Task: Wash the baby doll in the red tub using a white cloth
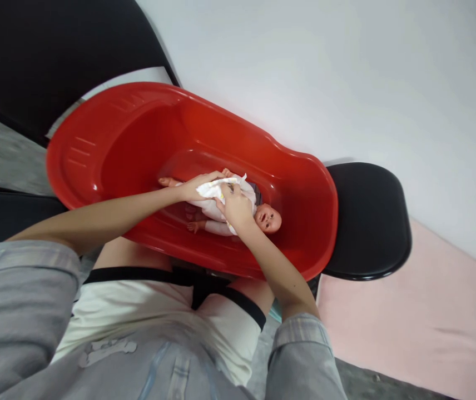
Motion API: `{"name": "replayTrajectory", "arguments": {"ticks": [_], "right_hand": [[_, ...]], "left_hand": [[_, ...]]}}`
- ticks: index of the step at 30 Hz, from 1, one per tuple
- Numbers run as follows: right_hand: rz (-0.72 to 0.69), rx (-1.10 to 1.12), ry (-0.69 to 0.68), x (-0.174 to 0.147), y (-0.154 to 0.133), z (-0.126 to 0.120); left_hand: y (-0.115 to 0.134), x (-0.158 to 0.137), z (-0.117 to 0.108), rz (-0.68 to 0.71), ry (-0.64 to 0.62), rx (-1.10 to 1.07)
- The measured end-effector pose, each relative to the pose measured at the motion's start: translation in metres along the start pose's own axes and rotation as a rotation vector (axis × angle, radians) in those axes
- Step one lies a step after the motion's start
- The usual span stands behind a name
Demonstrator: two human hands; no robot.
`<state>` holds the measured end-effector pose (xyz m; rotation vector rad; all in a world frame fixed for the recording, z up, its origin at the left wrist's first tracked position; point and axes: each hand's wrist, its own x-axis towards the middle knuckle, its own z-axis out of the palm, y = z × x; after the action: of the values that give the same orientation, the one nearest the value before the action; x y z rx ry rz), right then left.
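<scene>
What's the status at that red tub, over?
Right hand gripping white cloth, left hand touching it. Doll lying in red tub. Hands partly hide doll.

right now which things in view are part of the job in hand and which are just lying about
Seemingly in use:
- white cloth, at the left hand and right hand
- doll
- red tub

Seemingly just nearby:
- black seat, possibly supporting the tub
- pink covering
</scene>
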<state>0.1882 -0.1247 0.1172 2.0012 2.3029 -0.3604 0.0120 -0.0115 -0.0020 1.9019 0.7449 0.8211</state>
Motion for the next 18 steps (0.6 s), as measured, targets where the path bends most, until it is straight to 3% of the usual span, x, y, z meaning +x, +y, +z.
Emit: {"name": "replayTrajectory", "arguments": {"ticks": [3, 8, 18], "right_hand": [[0.055, 0.04, -0.034, 0.0, 0.0, -0.005], [0.083, 0.19, -0.032, 0.001, 0.007, -0.007], [-0.011, 0.24, 0.047, 0.006, 0.019, -0.001]], "left_hand": [[-0.006, 0.004, 0.001, 0.053, -0.075, -0.002], [-0.008, 0.007, 0.003, 0.162, -0.061, 0.025], [-0.003, 0.005, -0.007, 0.062, -0.04, 0.027]]}}
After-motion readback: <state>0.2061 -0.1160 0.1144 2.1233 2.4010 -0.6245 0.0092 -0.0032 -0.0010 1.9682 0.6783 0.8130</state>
